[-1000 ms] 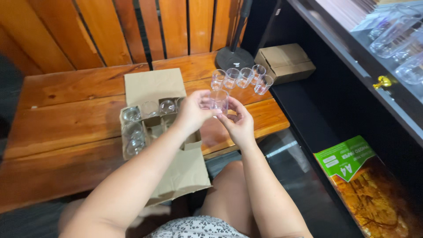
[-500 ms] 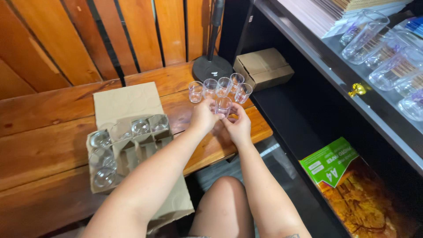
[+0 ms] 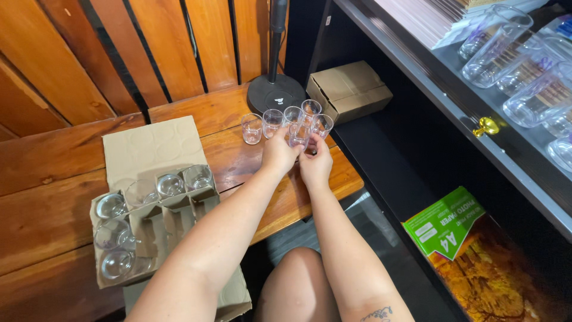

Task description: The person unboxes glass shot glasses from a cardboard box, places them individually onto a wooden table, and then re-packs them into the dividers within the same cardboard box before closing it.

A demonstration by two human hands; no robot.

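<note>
Here, in the head view, a small clear glass (image 3: 298,136) is pinched between the fingertips of both hands at the far edge of the wooden bench (image 3: 53,161); the left hand (image 3: 279,155) is closed around its near side and the right hand (image 3: 316,166) is curled against it from the right, so that the slippery cup is steadied from two sides just above the wood. A short row of similar glasses (image 3: 271,122) is seen standing upright just behind the held one, close together, which keeps them grouped and away from the bench edge. To the left, a divided cardboard tray (image 3: 149,217) is laid open on the planks, and several more glasses (image 3: 113,235) are lodged in its cells, each kept apart by the partitions. A round black lamp base (image 3: 276,94) and a closed cardboard box (image 3: 348,89) are placed beyond the row. A green paper pack (image 3: 450,229) is seen lower right.
</note>
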